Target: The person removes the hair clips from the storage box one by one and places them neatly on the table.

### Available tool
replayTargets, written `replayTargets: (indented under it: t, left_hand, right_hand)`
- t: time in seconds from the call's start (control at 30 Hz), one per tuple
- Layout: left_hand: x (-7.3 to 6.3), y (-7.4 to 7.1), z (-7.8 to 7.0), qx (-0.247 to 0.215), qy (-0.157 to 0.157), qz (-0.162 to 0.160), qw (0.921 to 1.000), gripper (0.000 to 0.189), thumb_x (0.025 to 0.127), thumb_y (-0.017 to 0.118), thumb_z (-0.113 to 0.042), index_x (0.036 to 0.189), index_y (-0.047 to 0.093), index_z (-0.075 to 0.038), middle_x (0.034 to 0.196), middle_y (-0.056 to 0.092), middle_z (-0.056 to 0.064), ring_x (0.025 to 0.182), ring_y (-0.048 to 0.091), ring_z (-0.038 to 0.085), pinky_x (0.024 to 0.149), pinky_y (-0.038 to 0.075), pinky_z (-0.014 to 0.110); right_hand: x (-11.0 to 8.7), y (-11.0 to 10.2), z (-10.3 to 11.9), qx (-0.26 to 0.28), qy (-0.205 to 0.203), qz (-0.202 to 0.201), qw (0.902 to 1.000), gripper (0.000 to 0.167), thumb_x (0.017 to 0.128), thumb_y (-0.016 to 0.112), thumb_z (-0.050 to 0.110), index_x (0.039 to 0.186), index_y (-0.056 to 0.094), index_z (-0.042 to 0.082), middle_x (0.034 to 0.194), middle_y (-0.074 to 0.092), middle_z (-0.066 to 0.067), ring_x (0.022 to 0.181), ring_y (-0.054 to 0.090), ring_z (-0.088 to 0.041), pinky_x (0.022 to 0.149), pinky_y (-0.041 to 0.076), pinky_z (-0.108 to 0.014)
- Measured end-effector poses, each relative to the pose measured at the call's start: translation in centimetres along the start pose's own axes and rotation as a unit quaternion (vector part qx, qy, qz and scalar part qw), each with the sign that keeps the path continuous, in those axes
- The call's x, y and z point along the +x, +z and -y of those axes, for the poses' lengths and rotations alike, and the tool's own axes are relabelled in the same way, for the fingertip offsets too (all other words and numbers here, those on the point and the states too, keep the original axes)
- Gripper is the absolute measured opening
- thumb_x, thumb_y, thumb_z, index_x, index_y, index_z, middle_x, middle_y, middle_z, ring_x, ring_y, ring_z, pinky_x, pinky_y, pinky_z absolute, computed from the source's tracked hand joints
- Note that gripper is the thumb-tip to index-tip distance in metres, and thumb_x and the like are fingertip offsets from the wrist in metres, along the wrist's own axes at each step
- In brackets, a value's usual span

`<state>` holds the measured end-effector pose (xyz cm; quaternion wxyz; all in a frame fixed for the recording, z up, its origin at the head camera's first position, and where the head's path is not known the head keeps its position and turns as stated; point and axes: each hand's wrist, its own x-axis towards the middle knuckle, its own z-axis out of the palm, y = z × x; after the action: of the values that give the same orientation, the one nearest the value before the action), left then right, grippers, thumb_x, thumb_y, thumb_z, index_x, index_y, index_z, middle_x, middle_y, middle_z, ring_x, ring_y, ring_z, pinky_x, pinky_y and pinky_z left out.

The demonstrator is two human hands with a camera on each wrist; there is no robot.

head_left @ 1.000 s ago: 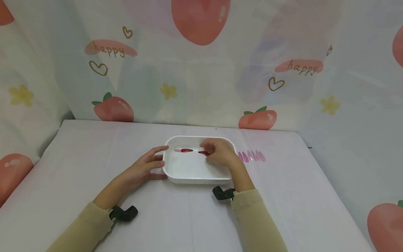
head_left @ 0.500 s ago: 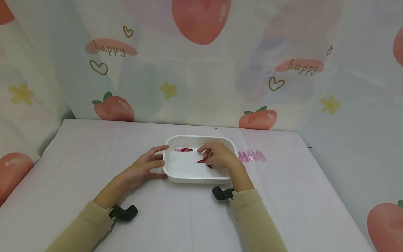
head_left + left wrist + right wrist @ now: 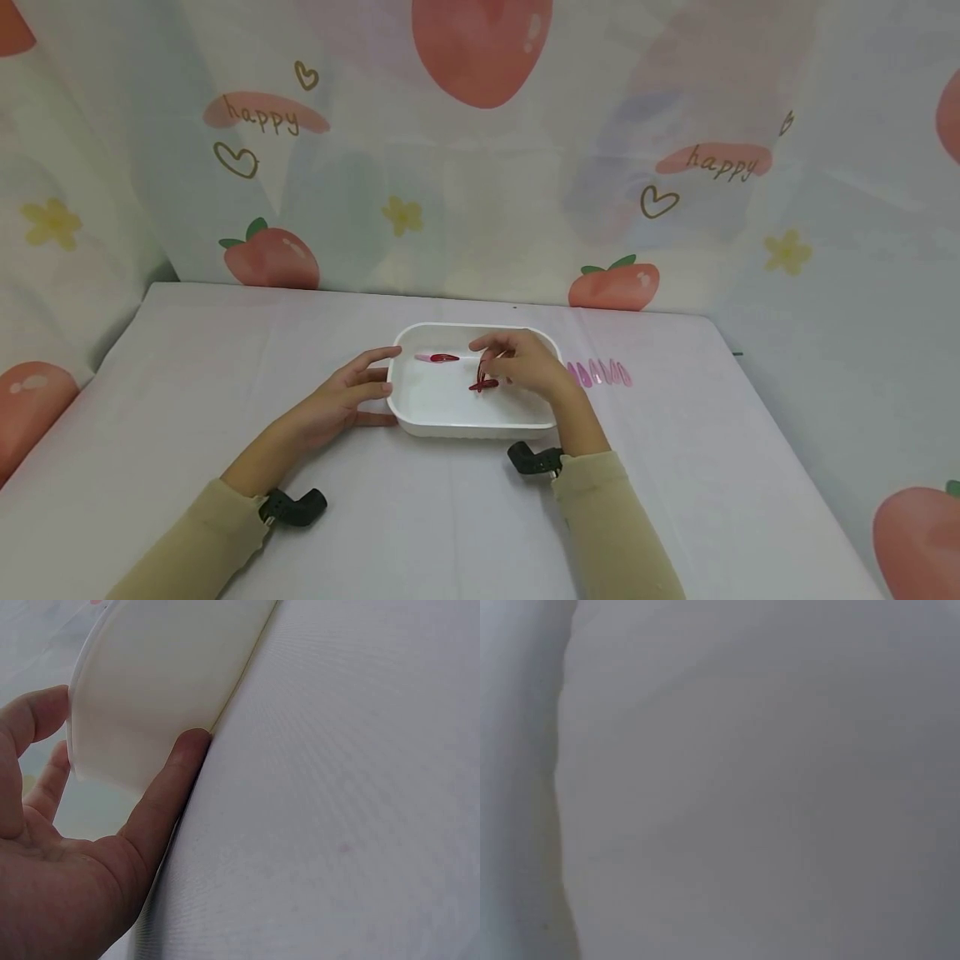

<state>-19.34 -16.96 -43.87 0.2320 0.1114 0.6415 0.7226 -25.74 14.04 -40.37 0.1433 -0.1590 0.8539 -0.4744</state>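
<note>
My left hand rests its outstretched fingers against the left side of a white plastic tray. In the left wrist view, the fingertips touch the rim and outer wall of the tray. Over the tray's middle, my right hand pinches a dark red snap hair clip, which points downward. Its lower end crosses a second dark red hair clip; whether the two touch is unclear. Farther left in the tray lies a red hair clip, with a pale pink piece at its left end.
Several pink hair clips stand in a row on the white-covered table, right of the tray. A fabric backdrop printed with fruit rises behind the table. The right wrist view holds only blurred white surfaces.
My right hand has shifted and turned a little inside the tray, and the clip in its fingers now points downward. The second dark red clip has come into fuller view. My left hand has stayed put.
</note>
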Motion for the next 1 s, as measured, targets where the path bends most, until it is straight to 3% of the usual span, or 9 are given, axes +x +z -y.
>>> replayTargets:
  t: [0.13, 0.33, 0.57, 0.83, 1.0]
  left_hand:
    - [-0.1, -0.02, -0.06, -0.002, 0.0, 0.0, 1.0, 0.065, 0.101, 0.057, -0.01, 0.157, 0.027, -0.019, 0.156, 0.029, 0.019, 0.134, 0.044, 0.042, 0.095, 0.054, 0.055]
    - [-0.07, -0.04, -0.07, 0.003, 0.001, -0.003, 1.0, 0.063, 0.101, 0.055, -0.008, 0.157, 0.028, -0.02, 0.156, 0.029, 0.02, 0.133, 0.046, 0.041, 0.095, 0.054, 0.055]
    - [-0.12, -0.03, -0.18, 0.003, 0.003, -0.003, 1.0, 0.063, 0.102, 0.053, -0.007, 0.157, 0.027, -0.019, 0.157, 0.029, 0.019, 0.134, 0.045, 0.042, 0.094, 0.054, 0.055]
    - [-0.04, -0.04, 0.02, 0.001, 0.005, 0.001, 1.0, 0.063, 0.101, 0.055, -0.008, 0.157, 0.027, -0.019, 0.156, 0.029, 0.02, 0.133, 0.046, 0.041, 0.094, 0.054, 0.055]
    - [-0.06, -0.03, 0.04, -0.002, 0.004, 0.001, 1.0, 0.064, 0.101, 0.056, -0.008, 0.157, 0.027, -0.018, 0.156, 0.029, 0.02, 0.133, 0.045, 0.041, 0.095, 0.054, 0.055]
  right_hand:
    - [-0.11, -0.3, 0.33, 0.082, 0.006, 0.0, 0.9966, 0.033, 0.092, 0.066, 0.005, 0.125, 0.067, 0.005, 0.095, 0.063, -0.01, 0.079, 0.064, -0.024, 0.064, 0.056, -0.027]
    - [-0.22, -0.84, 0.48, 0.177, -0.006, 0.005, 0.9842, 0.036, 0.093, 0.064, 0.002, 0.129, 0.061, -0.003, 0.095, 0.06, -0.013, 0.09, 0.072, -0.027, 0.082, 0.061, -0.035]
    - [-0.22, -0.91, 0.62, 0.161, -0.009, -0.017, 0.9868, 0.036, 0.092, 0.067, 0.004, 0.127, 0.063, -0.001, 0.093, 0.063, -0.015, 0.09, 0.072, -0.025, 0.084, 0.061, -0.035]
    - [-0.17, -0.89, 0.45, 0.153, 0.009, -0.024, 0.9879, 0.04, 0.09, 0.069, 0.001, 0.129, 0.064, 0.006, 0.124, 0.065, -0.012, 0.092, 0.072, -0.022, 0.083, 0.061, -0.034]
    - [-0.12, -0.88, 0.37, 0.151, 0.006, -0.026, 0.9881, 0.04, 0.091, 0.068, 0.0, 0.13, 0.063, 0.005, 0.117, 0.066, -0.015, 0.093, 0.071, -0.023, 0.082, 0.061, -0.033]
